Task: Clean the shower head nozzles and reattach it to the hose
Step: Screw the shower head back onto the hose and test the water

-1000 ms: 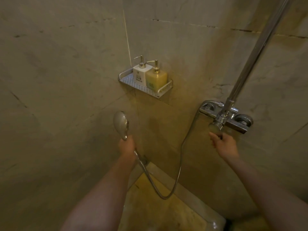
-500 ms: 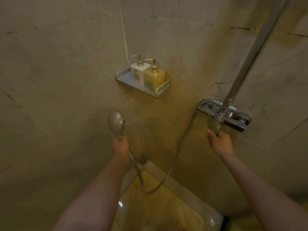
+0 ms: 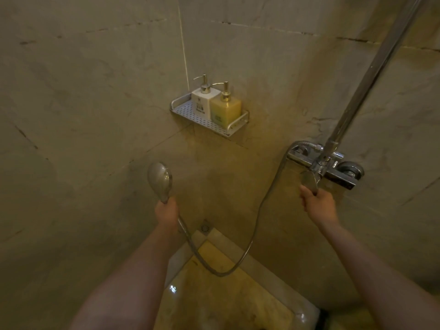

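Observation:
My left hand (image 3: 167, 211) grips the handle of a chrome shower head (image 3: 159, 179), held upright with its back toward me, so the nozzles are hidden. A metal hose (image 3: 247, 246) runs from below that hand, sags in a loop over the floor and climbs to the wall mixer (image 3: 333, 170). The head sits joined to the hose. My right hand (image 3: 317, 203) holds the mixer's lever handle (image 3: 309, 180) from below with curled fingers.
A perforated metal shelf (image 3: 190, 113) in the corner carries a white pump bottle (image 3: 204, 101) and a yellow pump bottle (image 3: 225, 108). A chrome riser pipe (image 3: 371, 75) rises from the mixer. A floor drain (image 3: 205, 227) lies by a raised stone curb.
The lever handle has tilted up a little under my right hand. My left hand with the shower head stays nearly in place; the view shifted slightly.

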Demonstrator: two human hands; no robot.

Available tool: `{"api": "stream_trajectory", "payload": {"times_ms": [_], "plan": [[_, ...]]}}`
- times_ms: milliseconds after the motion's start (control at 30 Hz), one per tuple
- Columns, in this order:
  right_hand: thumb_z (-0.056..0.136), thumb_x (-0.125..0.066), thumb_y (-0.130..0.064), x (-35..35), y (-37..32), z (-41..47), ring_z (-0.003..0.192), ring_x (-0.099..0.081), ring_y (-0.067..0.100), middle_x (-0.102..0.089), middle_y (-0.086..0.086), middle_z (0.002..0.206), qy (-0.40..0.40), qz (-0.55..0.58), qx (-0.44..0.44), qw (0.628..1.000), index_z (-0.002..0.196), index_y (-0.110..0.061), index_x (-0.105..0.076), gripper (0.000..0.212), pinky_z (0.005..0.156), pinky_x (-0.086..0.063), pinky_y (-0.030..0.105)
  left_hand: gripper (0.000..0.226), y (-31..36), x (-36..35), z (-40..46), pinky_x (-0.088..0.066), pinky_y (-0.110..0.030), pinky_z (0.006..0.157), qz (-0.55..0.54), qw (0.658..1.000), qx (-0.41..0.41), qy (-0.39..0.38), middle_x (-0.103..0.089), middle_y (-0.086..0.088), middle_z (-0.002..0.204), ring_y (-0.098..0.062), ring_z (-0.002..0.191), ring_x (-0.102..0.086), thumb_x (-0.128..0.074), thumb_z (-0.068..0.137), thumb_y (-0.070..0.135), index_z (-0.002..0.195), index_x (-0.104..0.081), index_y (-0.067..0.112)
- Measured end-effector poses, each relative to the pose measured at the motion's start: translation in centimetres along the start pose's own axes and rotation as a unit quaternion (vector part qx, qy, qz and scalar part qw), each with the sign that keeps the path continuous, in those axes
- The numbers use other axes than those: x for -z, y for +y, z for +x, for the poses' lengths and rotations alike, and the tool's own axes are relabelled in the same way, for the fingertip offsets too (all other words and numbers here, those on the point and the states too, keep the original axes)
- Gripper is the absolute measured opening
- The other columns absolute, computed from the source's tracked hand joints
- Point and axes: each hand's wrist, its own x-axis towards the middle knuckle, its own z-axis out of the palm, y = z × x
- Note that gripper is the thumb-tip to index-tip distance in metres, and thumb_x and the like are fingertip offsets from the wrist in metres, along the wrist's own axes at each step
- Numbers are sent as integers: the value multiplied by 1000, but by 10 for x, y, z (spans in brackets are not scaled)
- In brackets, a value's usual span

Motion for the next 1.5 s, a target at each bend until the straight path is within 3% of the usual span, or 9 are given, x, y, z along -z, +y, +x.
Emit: {"api": "stream_trajectory", "payload": {"times_ms": [233,400,567,700,867,967,1200,1367,1500], "plan": [[96,-60,-39,0,-4,-3,61,-58,19,-64,3,65,7,-13,2,1000,75,-12,-64,35,59,-43,30,15,-15,8,21,-43,-40,67,35,999,12,2,-56,-13,74,-26,73,-55,-55,69,30,67,-56,15],[96,-60,-37,1,-6,-5,58,-57,19,-63,4,63,12,-8,2,1000,74,-11,-64,35,57,-43,29,13,-1,10,2,-37,-33,59,43,999,-2,-8,-56,-13,77,-24,71,-52,-56,88,16,79,-59,8],[97,-60,-38,1,-6,-6,58,-57,18,-62,4,64,4,-9,3,1000,76,-11,-64,34,55,-42,28,13,1,12,4,-41,-39,66,51,999,-5,-4,-57,-14,75,-26,72,-55,-56,79,23,71,-56,12],[95,-61,-40,1,-5,-4,60,-58,19,-63,3,63,10,-10,1,1000,73,-13,-64,35,61,-43,30,18,1,11,2,-40,-40,66,42,999,-8,6,-50,-7,67,-25,72,-51,-55,83,16,66,-50,17],[96,-60,-41,2,-5,-5,60,-59,19,-64,3,66,2,-7,2,1000,75,-14,-63,34,58,-43,29,9,0,12,1,-44,-39,69,52,999,-12,10,-57,-7,70,-25,72,-56,-53,74,25,68,-55,19],[96,-60,-40,2,-5,-6,60,-58,18,-64,3,67,1,-3,2,1000,78,-13,-64,33,59,-44,29,17,-1,13,3,-45,-37,70,61,998,-25,23,-61,-10,76,-25,75,-58,-61,78,31,77,-62,14],[95,-62,-40,1,-2,-3,61,-59,18,-65,1,67,8,4,-4,1000,76,-17,-64,30,63,-48,31,23,-2,11,10,-42,-33,71,42,997,-38,57,-60,-12,86,-20,81,-55,-68,93,17,103,-68,-3],[96,-60,-39,2,-4,-5,57,-57,18,-62,2,63,4,-11,7,1000,73,-14,-63,34,54,-41,28,30,0,17,8,-44,-32,70,28,998,-35,45,-56,-2,76,-15,68,-51,-80,86,30,87,-56,12],[97,-60,-37,2,-5,-6,56,-56,17,-61,2,63,2,-6,10,1000,74,-13,-63,33,53,-40,27,39,4,24,11,-49,-36,75,11,998,-50,44,-57,-8,87,-21,78,-54,-87,79,27,97,-57,10]]}}
